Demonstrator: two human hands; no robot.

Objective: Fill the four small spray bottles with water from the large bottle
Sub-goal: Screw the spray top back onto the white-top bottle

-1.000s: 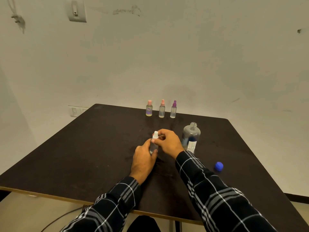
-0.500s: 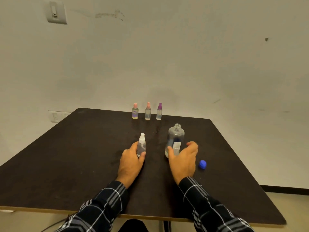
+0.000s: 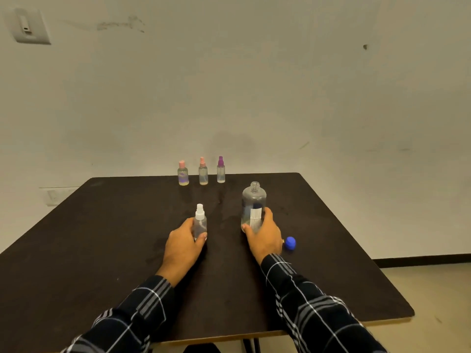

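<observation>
A small spray bottle with a white cap (image 3: 200, 220) stands upright mid-table, and my left hand (image 3: 183, 247) wraps its lower part. The large clear bottle (image 3: 253, 203), uncapped and nearly empty, stands to its right with my right hand (image 3: 265, 238) gripping its base. Three more small spray bottles stand in a row at the far edge: one with a pink cap (image 3: 183, 173), one with a salmon cap (image 3: 203, 171) and one with a purple cap (image 3: 221, 169). All three hold clear liquid.
The large bottle's blue cap (image 3: 290, 243) lies on the dark table (image 3: 89, 245) just right of my right hand. The table's far edge meets a pale wall; its right and near edges drop to the floor.
My right hand left the white spray cap, moved right and closed on the large bottle's base. My left hand stayed on the small bottle. The camera tilted up.
</observation>
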